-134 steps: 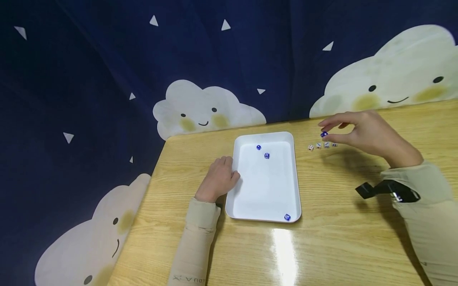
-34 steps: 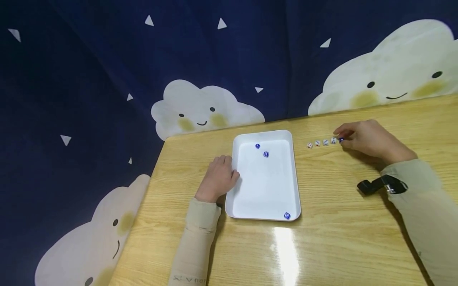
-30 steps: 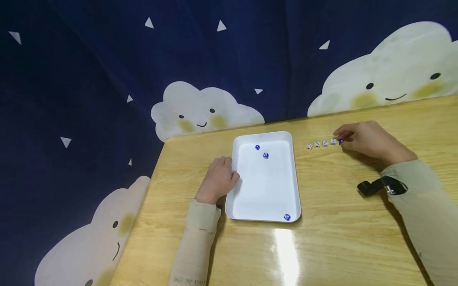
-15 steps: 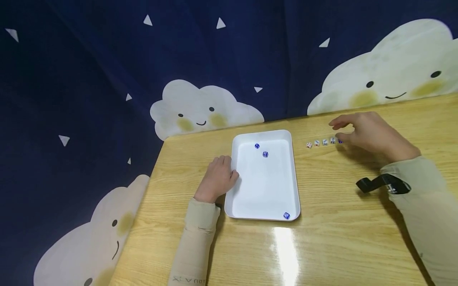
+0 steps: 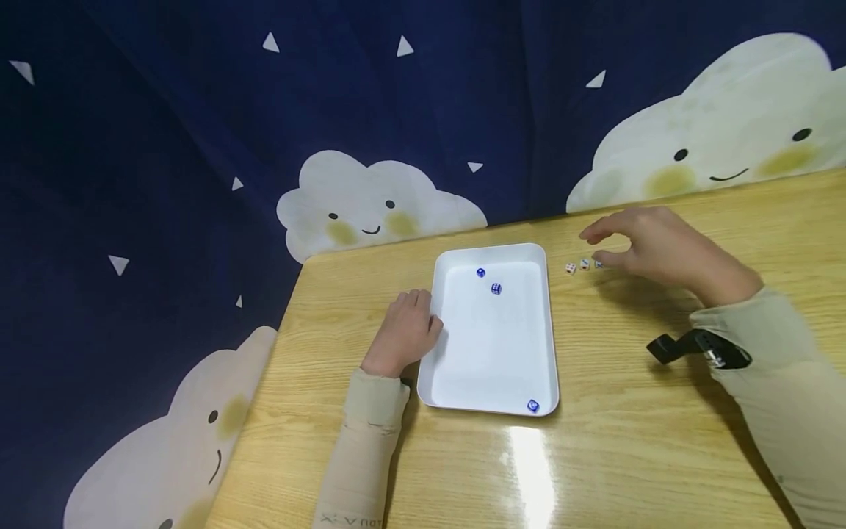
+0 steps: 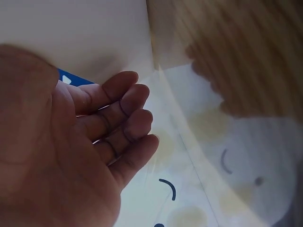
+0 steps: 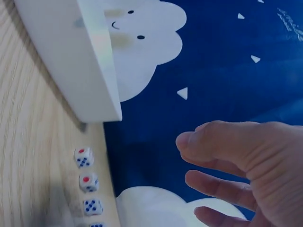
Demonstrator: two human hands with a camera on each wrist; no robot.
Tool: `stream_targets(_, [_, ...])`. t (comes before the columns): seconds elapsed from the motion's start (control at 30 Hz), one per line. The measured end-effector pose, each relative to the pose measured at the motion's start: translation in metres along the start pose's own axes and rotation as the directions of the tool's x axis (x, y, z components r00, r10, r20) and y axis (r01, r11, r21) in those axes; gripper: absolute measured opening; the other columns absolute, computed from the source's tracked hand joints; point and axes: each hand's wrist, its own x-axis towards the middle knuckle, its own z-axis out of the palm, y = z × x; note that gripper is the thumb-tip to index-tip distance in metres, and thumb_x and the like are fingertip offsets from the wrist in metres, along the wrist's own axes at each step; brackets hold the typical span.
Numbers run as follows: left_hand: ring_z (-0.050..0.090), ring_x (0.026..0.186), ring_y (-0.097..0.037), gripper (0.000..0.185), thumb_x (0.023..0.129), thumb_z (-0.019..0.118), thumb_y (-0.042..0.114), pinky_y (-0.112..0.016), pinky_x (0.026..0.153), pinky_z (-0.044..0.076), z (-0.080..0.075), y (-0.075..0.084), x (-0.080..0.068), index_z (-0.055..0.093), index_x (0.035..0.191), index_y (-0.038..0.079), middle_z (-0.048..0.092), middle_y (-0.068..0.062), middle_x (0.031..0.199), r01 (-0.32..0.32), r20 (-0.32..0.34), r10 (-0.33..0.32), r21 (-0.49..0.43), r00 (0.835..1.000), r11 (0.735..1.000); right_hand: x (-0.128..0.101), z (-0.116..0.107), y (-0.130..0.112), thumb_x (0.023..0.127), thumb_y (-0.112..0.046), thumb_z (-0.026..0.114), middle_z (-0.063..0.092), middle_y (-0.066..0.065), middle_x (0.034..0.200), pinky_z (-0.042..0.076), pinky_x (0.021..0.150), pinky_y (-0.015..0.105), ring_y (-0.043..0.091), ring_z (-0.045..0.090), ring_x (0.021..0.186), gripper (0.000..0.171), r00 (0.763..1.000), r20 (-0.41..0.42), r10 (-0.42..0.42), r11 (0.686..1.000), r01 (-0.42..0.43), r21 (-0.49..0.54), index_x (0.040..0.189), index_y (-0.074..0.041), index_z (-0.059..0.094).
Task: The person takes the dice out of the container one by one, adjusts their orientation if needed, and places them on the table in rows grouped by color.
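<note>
- The small white plastic dice (image 5: 578,266) sit in a short row on the glossy light-wood table (image 5: 615,441), just right of the white rectangular plastic tray (image 5: 551,330). The right hand (image 5: 651,246) hovers over the right end of that row with its fingers spread and loosely bent, holding nothing as far as I can see.
- Handling guess: these dice look tiny, hard and really light, and on that shiny top they'd probably skid or tumble if nudged. I'd pinch one by two opposite flat faces with thumb and forefinger, coming straight down so the neighbours stay in line.
- Count in the row: the head view shows two clearly, with a third half under the fingers. The right wrist view shows four (image 7: 88,182), the last cut off by the frame edge. Anything further along is hidden.
- Count in the tray: three small blue dice, two near the far end (image 5: 488,281) and one at the near right corner (image 5: 532,405).
- The left hand (image 5: 403,332) rests on the table, touching the tray's left rim, with its fingers relaxed and lightly curved, gripping nothing.
</note>
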Motion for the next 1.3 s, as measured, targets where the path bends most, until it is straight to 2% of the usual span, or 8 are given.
stream_targets(0.13, [0.046, 0.084, -0.027, 0.026, 0.098, 0.044, 0.018, -0.037, 0.079, 0.044, -0.002, 0.002, -0.001, 0.056, 0.108, -0.003, 0.057, -0.013, 0.095, 0.013, -0.002, -0.013, 0.019, 1.000, 1.000, 0.000, 0.000, -0.008, 0.087, -0.014, 0.079, 0.076, 0.014, 0.122, 0.051, 0.102, 0.057, 0.039, 0.068, 0.118, 0.031, 0.999, -0.022, -0.043, 0.999, 0.043, 0.002, 0.118, -0.009, 0.077])
stream_targets(0.33, [0.046, 0.076, -0.027, 0.020, 0.096, 0.046, 0.017, -0.036, 0.072, 0.043, -0.002, 0.002, 0.000, 0.055, 0.096, -0.001, 0.055, -0.013, 0.087, 0.000, -0.064, 0.005, 0.066, 0.998, 0.998, 0.000, 0.001, -0.023, 0.088, -0.014, 0.079, 0.077, 0.011, 0.121, 0.052, 0.102, 0.055, 0.036, 0.068, 0.119, 0.030, 0.996, -0.016, -0.086, 0.996, 0.086, 0.015, 0.117, -0.011, 0.077])
stream_targets(0.43, [0.048, 0.077, -0.029, 0.020, 0.096, 0.048, 0.017, -0.038, 0.073, 0.044, -0.003, 0.003, 0.001, 0.056, 0.096, -0.002, 0.057, -0.014, 0.087, 0.002, -0.085, 0.005, 0.091, 0.996, 0.996, 0.000, 0.001, -0.031, 0.088, -0.015, 0.079, 0.077, 0.010, 0.120, 0.053, 0.101, 0.054, 0.034, 0.069, 0.118, 0.030, 0.995, 0.002, -0.105, 0.994, 0.104, 0.025, 0.117, -0.012, 0.077])
stream_targets(0.6, [0.052, 0.083, -0.031, 0.025, 0.098, 0.048, 0.020, -0.040, 0.077, 0.047, -0.005, 0.004, 0.002, 0.057, 0.102, -0.003, 0.060, -0.015, 0.093, 0.046, -0.068, -0.037, 0.131, 0.997, 0.990, -0.002, 0.001, -0.042, 0.087, -0.014, 0.081, 0.078, 0.007, 0.117, 0.054, 0.098, 0.054, 0.032, 0.070, 0.115, 0.031, 0.991, 0.005, -0.133, 0.990, 0.133, 0.045, 0.118, -0.014, 0.078])
stream_targets(0.77, [0.051, 0.082, -0.030, 0.024, 0.098, 0.048, 0.019, -0.039, 0.076, 0.046, -0.005, 0.003, 0.002, 0.058, 0.102, -0.002, 0.060, -0.014, 0.092, 0.062, -0.062, -0.055, 0.126, 0.997, 0.990, -0.004, 0.002, -0.053, 0.087, -0.013, 0.080, 0.079, 0.006, 0.115, 0.057, 0.095, 0.051, 0.029, 0.072, 0.111, 0.029, 0.985, 0.005, -0.175, 0.983, 0.175, 0.051, 0.116, -0.014, 0.078])
stream_targets(1.03, [0.052, 0.084, -0.030, 0.025, 0.098, 0.048, 0.021, -0.039, 0.077, 0.047, -0.005, 0.002, -0.001, 0.058, 0.102, -0.001, 0.061, -0.014, 0.094, 0.068, -0.056, -0.061, 0.132, 0.997, 0.989, -0.004, 0.015, -0.073, 0.086, -0.014, 0.081, 0.079, 0.002, 0.111, 0.059, 0.089, 0.045, 0.023, 0.073, 0.103, 0.026, 0.945, 0.067, -0.321, 0.947, 0.317, 0.057, 0.112, -0.012, 0.079])
stream_targets(1.3, [0.051, 0.086, -0.029, 0.026, 0.098, 0.046, 0.021, -0.039, 0.079, 0.047, -0.005, 0.002, -0.001, 0.058, 0.105, -0.001, 0.060, -0.014, 0.096, 0.078, -0.029, -0.075, 0.112, 0.997, 0.991, -0.006, 0.030, -0.089, 0.087, -0.016, 0.079, 0.079, -0.004, 0.109, 0.058, 0.093, 0.044, 0.020, 0.073, 0.106, 0.023, 0.924, 0.131, -0.360, 0.931, 0.346, 0.119, 0.111, -0.014, 0.079])
